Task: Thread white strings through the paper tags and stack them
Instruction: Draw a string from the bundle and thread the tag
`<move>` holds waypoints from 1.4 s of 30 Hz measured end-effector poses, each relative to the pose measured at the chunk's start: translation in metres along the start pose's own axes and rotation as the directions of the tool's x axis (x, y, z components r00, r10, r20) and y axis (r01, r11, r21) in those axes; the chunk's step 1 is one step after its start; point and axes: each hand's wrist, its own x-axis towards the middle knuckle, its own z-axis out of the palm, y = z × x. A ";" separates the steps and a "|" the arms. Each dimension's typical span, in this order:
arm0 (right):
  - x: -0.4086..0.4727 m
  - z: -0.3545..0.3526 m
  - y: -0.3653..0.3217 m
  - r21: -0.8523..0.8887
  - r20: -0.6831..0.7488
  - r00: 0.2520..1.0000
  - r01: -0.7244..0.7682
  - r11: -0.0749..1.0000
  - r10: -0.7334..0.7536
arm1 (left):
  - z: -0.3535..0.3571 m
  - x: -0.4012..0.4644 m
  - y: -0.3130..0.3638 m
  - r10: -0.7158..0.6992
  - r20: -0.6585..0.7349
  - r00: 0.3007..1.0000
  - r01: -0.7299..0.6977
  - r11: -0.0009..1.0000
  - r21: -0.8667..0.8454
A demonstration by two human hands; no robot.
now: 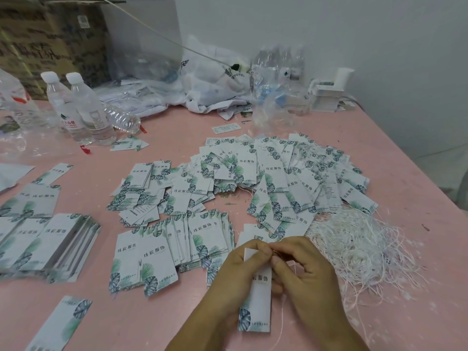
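left hand [240, 272] holds tag [255, 307] | right hand [304, 272] pinches string [281, 323]

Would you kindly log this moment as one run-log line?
step: threading | left hand: holds paper tag | right hand: pinches white string at tag top | string pile: right

The table [162, 323] is pale pink all over, scuffed with small dark flecks. The tags [154, 259] are white, printed with dark teal and fresh green leaves at the corners and dark characters across the middle. The strings [354, 247] lie in a white tangle, tinted faintly pink. Two clear bottles [83, 110] have white caps, one with a red label. The boxes [50, 39] are brown with dark print, the wall [329, 34] a cool greyish white.
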 end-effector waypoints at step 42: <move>-0.002 0.011 -0.002 0.157 -0.177 0.952 -0.224 0.962 0.251 | 0.006 -0.007 -0.003 0.355 -0.154 0.922 -0.283 0.890 0.358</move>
